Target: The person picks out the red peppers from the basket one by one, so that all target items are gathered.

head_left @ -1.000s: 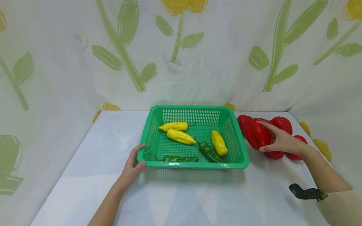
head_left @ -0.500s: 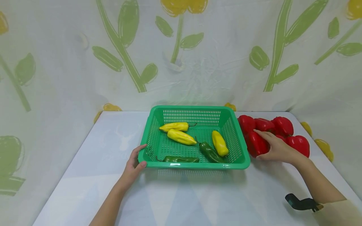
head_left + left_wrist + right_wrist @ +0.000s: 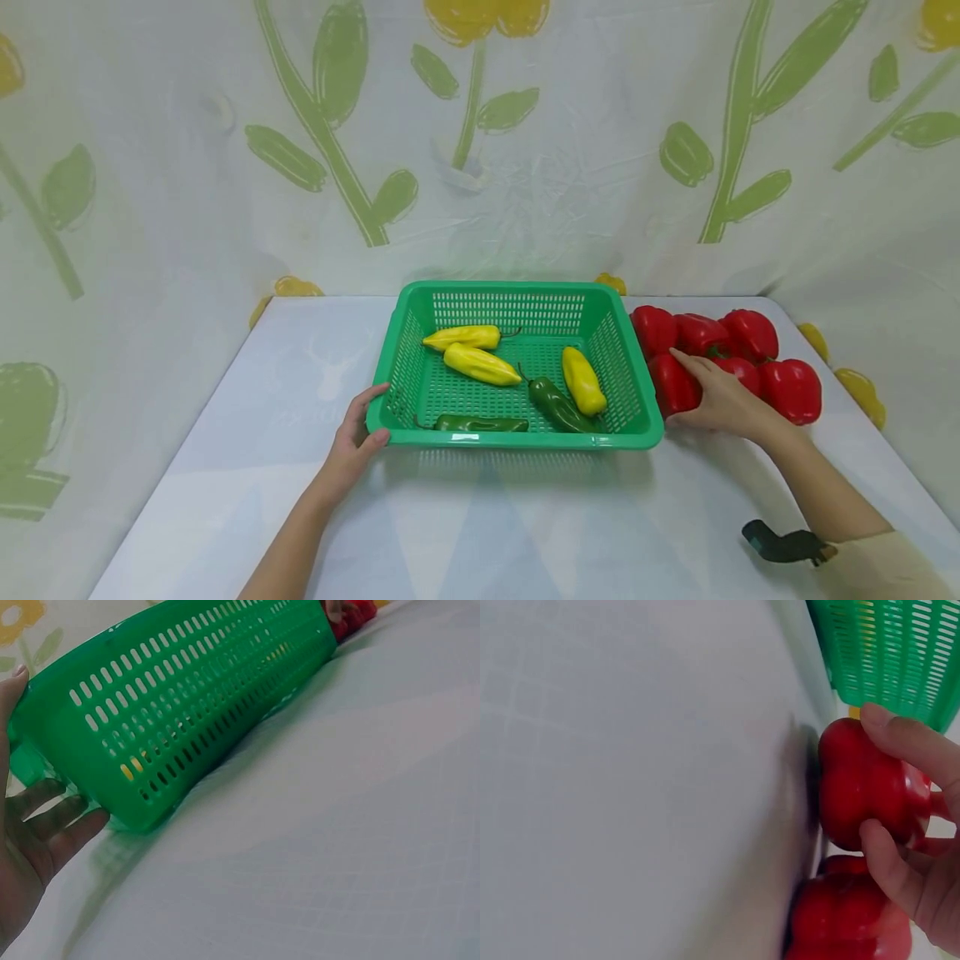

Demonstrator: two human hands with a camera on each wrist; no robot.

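Note:
In the head view my left hand grips the left rim of a green plastic basket, thumb near the front corner. The left wrist view shows its fingers against the slotted basket wall. At the basket's right side, my right hand holds a red bell pepper low at the table. Seen from the right wrist, thumb and fingers lie round that pepper. Inside the basket are yellow peppers and two green chili peppers.
More red bell peppers cluster to the right and behind the held one, close to the basket's right wall. The table has a pale patterned cover. A flower-printed curtain hangs behind it. A dark device sits on the right wrist.
My right hand has brought the bell pepper down and left, from above the cluster to beside the basket. Red peppers behind it are more exposed. My left hand stays on the rim.

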